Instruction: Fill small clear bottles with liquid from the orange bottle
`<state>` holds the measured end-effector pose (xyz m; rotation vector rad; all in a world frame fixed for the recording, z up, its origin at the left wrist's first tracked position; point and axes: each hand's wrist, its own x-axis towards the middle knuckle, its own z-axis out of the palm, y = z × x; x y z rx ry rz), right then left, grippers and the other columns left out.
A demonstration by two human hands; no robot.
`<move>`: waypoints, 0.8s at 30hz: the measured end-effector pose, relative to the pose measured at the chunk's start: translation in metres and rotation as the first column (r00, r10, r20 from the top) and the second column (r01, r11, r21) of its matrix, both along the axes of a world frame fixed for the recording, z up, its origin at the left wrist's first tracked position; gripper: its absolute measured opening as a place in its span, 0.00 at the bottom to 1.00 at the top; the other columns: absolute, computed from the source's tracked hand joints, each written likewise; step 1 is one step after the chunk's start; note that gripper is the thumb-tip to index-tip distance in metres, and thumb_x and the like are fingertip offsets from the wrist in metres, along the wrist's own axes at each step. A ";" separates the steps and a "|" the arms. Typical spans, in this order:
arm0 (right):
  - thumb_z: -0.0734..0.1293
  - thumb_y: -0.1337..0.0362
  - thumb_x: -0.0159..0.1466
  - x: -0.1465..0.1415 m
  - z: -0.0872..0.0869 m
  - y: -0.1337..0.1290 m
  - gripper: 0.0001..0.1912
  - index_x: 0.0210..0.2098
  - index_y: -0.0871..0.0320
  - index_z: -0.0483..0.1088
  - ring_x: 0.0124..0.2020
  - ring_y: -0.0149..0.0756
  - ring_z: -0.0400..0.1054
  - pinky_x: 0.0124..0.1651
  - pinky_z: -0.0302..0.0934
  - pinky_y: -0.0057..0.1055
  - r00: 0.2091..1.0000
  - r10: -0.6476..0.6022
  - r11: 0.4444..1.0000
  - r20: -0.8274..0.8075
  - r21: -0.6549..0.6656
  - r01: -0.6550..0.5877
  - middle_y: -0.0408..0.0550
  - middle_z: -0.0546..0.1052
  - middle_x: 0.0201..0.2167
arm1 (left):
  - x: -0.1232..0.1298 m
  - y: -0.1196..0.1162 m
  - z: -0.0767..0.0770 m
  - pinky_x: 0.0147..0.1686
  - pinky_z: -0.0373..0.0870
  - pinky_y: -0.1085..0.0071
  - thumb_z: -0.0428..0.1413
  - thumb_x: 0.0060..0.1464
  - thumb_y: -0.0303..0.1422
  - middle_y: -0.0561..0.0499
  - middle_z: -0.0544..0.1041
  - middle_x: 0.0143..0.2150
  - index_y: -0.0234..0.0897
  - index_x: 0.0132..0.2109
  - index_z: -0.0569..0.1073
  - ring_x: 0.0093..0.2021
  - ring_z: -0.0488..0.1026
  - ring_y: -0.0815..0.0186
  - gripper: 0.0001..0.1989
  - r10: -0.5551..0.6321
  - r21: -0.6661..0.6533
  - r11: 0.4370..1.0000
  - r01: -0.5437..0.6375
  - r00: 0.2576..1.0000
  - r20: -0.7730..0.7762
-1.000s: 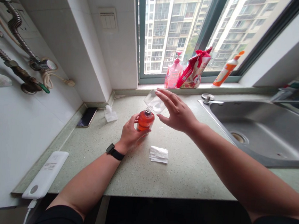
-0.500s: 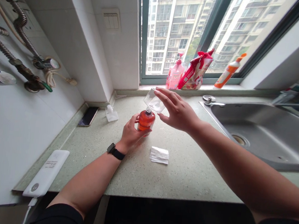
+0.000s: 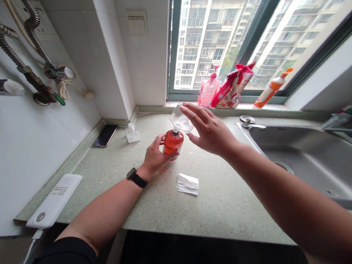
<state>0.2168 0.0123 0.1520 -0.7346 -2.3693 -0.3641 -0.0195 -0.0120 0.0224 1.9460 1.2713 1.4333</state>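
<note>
My left hand [image 3: 158, 153] is wrapped around a clear bottle of orange-red liquid [image 3: 173, 142], which looks upright on the counter. Above it, my right hand [image 3: 208, 128] grips a clear, boxy plastic bottle [image 3: 177, 115], tilted so that its lower end is at the neck of the red bottle. Whether the two openings touch is too small to tell. Left of the hands lies a whitish pump top [image 3: 132, 133]. A folded white tissue [image 3: 188, 184] rests in front of the bottle.
A phone [image 3: 104, 136] and a white power bank [image 3: 55, 200] with a cable lie to the left. A steel sink [image 3: 310, 152] is at the right. On the sill stand a pink pump bottle [image 3: 208, 91], a red-and-white bag [image 3: 233, 87] and an orange-and-white bottle [image 3: 270, 91].
The camera view has shifted slightly. Both hands keep their holds, and the tilted bottle stays over the red one with no clear movement.
</note>
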 end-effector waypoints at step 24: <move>0.65 0.75 0.67 -0.015 0.015 -0.001 0.52 0.83 0.51 0.39 0.73 0.59 0.62 0.73 0.65 0.63 0.993 0.010 0.998 0.116 0.057 -0.017 0.60 0.64 0.76 | 0.000 0.011 -0.011 0.53 0.80 0.52 0.78 0.45 0.46 0.42 0.83 0.57 0.45 0.64 0.71 0.52 0.82 0.51 0.42 0.051 0.002 0.999 -0.052 0.994 0.099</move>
